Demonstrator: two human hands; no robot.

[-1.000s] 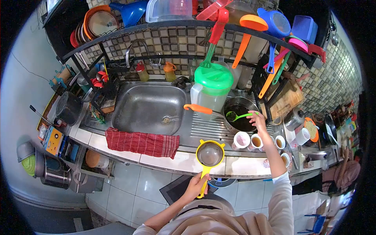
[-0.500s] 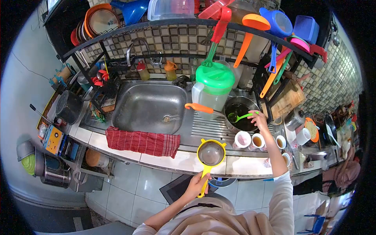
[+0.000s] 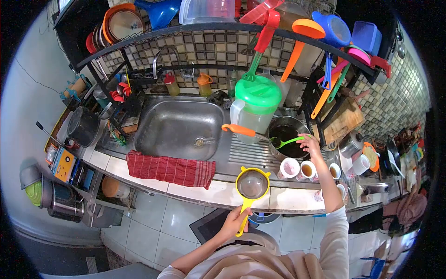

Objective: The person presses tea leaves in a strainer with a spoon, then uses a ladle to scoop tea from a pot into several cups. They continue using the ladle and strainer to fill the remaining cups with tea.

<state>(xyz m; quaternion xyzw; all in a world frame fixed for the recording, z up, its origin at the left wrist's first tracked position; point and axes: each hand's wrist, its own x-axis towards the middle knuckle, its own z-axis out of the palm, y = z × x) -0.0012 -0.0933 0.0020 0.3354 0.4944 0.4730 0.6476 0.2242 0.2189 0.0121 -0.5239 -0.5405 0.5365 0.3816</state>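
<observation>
My left hand (image 3: pixel 234 222) is closed round the handle of a yellow strainer (image 3: pixel 252 183), held level over the counter's front edge. My right hand (image 3: pixel 310 145) grips the end of a green ladle (image 3: pixel 291 141), whose bowl dips into dark liquid in a metal saucepan (image 3: pixel 298 125). The pan's orange handle (image 3: pixel 239 129) points left. In front of the pan stand several paper cups: the leftmost cup (image 3: pixel 289 168) looks pale inside, while the cup beside it (image 3: pixel 307 170) and another cup (image 3: pixel 334 170) contain brown liquid.
A lidded green pitcher (image 3: pixel 257 108) stands just behind the pan. To the left is a steel sink (image 3: pixel 181 125) with a red cloth (image 3: pixel 170 170) over its front edge. Utensils hang from a black rack (image 3: pixel 232 27) above. Another person (image 3: pixel 406 209) is at the far right.
The green ladle's bowl has shifted slightly left in the pan, and my right hand has tilted a little with it. My left hand keeps the strainer in nearly the same place.
</observation>
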